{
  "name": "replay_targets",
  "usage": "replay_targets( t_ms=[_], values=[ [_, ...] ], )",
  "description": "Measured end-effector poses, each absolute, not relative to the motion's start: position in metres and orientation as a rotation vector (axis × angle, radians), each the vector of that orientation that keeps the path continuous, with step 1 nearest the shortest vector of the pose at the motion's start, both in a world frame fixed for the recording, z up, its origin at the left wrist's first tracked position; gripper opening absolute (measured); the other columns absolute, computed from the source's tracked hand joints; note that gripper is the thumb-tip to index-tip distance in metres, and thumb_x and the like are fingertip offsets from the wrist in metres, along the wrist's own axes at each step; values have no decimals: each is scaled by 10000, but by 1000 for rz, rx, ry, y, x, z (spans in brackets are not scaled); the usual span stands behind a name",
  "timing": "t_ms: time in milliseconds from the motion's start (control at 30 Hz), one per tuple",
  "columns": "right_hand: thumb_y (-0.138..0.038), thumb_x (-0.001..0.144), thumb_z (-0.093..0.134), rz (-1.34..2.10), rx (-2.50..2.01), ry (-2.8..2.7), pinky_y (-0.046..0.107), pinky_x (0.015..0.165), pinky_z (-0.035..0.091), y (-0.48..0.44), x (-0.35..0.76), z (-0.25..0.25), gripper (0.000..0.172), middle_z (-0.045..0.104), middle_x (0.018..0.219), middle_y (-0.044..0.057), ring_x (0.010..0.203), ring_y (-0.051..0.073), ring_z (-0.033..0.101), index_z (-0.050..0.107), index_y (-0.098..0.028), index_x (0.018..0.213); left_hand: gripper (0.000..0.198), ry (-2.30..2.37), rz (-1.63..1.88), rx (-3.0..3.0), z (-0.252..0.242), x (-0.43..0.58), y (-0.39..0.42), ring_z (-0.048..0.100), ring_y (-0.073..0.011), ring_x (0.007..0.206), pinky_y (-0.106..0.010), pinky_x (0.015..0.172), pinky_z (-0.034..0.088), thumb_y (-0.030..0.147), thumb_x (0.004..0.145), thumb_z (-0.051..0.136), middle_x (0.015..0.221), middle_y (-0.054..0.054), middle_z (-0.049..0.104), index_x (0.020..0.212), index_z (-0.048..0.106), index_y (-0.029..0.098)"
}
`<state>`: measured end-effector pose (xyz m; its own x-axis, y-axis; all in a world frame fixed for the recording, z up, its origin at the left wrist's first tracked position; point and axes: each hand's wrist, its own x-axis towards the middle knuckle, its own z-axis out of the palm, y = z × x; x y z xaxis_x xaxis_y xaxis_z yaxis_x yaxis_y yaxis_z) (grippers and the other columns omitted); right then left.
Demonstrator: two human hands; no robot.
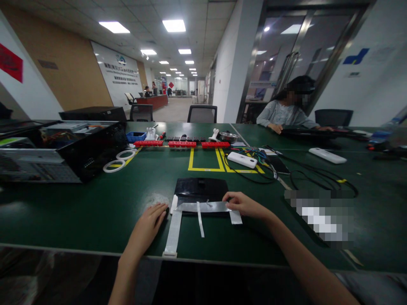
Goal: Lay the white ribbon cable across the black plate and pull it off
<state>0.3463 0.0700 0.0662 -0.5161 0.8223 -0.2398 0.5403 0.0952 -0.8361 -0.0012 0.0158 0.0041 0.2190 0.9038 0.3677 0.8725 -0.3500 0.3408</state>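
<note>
Hands open — left hand (148,225) flat on table (89,207); right hand (246,206) touching grey strip (203,207).

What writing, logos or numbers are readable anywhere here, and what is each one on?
Nothing can be quoted: every text is too small or blurred.
White wall board: a logo and rows of characters, unreadable.
Red sign on the left wall: unreadable.
Blue emblem on the right wall: a shape only, and the lettering under it is blurred.
Black panel: no writing shows.
</note>
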Motion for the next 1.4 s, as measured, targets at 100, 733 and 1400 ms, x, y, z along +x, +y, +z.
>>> replay_targets(
  t_ms=[100, 733, 1400],
  values=[
    [-324, 791, 532, 1373, -1348, -2093, 158, 383, 302, 71, 347, 64, 228, 467, 585, -53, 454, 55, 391, 514, -150, 937, 346, 1739, 764, 2435, 2, 1, 16, 510, -201, 1172, -427, 1038, 332, 302, 915, 378, 1216, -46, 605, 1171, 584, 194],
    [-432, 759, 587, 1307, -1201, -1798, 165, 378, 313, 70, 355, 74, 316, 487, 627, -49, 462, 63, 427, 507, -184, 939, 333, 1754, 758, 2429, 7, 3, 12, 503, -203, 1180, -431, 1038, 329, 290, 915, 381, 1218, -44, 604, 1158, 593, 209],
    [-126, 701, 532, 638, -1184, -377, 179, 333, 362, 76, 437, 94, 196, 503, 556, -73, 385, 77, 467, 470, -236, 850, 334, 1760, 732, 2445, 7, 3, 10, 490, -204, 1194, -427, 1044, 319, 307, 920, 380, 1226, -51, 598, 1158, 594, 211]
  ],
)
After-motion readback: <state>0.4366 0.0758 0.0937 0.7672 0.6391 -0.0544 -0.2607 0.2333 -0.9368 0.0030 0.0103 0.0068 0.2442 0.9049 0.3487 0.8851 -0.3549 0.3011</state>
